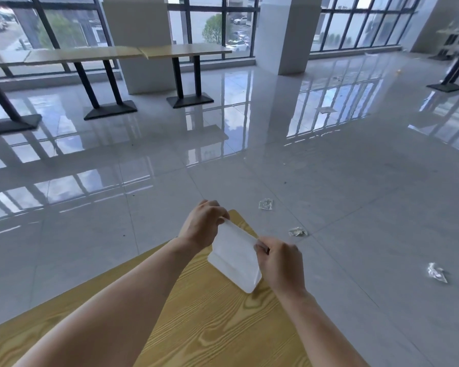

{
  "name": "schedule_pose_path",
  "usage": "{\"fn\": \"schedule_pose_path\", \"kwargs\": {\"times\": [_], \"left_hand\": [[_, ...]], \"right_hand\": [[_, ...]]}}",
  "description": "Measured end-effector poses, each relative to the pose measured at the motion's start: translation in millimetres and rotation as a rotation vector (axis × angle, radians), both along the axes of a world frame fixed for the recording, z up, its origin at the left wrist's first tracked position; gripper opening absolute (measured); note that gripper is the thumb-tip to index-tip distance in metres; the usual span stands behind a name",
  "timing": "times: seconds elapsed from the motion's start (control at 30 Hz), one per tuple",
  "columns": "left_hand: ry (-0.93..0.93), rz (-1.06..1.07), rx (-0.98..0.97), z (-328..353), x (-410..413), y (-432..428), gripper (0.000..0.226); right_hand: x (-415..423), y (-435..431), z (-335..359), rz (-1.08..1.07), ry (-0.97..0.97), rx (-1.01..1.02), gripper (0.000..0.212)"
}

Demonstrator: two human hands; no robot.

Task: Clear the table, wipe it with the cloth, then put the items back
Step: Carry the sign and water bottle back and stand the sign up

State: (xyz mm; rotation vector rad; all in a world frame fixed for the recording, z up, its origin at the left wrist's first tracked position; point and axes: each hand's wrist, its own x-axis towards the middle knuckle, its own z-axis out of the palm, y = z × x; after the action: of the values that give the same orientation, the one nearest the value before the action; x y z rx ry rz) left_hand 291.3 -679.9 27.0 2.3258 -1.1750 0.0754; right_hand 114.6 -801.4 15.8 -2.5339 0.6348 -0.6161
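There are two hands, the left hand [202, 223] and the right hand [278, 263]. There is one white cloth [236, 258] and one wood-grain table [210, 327]. Three crumpled clear wrappers [265, 204] [297, 231] [436, 272] show, three window-side tables [85, 54] [186, 49] [0, 58] and two white pillars [141, 35] [284, 33].

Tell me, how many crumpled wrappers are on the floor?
3. One wrapper lies on the floor just beyond the table corner, a second nearer and to its right, a third farthest right. The table may hide others.
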Motion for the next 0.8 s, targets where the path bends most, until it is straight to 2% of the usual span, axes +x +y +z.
{"fn": "schedule_pose_path", "kwargs": {"times": [0.17,0.27,0.37,0.47,0.5,0.67,0.8], "left_hand": [[-0.018,-0.008,-0.007,-6.2,1.0,-10.6,0.017],[0.009,-0.01,-0.017,-7.8,2.7,-18.4,0.019],[0.077,0.024,-0.056,-8.2,2.0,-22.3,0.024],[0.179,0.133,-0.066,-13.6,-0.7,-15.9,0.041],[0.237,0.163,-0.074,-15.2,-0.8,-13.3,0.045],[0.481,0.191,-0.132,-7.7,3.1,-15.4,0.042],[0.528,0.21,-0.116,-2.7,12.3,-27.7,0.043]], "right_hand": [[-0.6,2.2,1.6,0.004,-0.006,-0.011,0.052],[-0.2,2.5,0.5,0.0,-0.023,-0.018,0.052],[1.7,-1.5,-7.5,-0.051,-0.025,-0.003,0.04],[0.4,-2.4,-13.9,-0.069,-0.054,0.012,0.01],[-1.1,-2.0,-14.6,-0.063,-0.054,0.024,0.008],[-7.3,0.7,-21.0,-0.065,-0.041,0.01,0.011],[0.7,-2.0,-21.4,-0.067,-0.037,0.0,0.03]]}}
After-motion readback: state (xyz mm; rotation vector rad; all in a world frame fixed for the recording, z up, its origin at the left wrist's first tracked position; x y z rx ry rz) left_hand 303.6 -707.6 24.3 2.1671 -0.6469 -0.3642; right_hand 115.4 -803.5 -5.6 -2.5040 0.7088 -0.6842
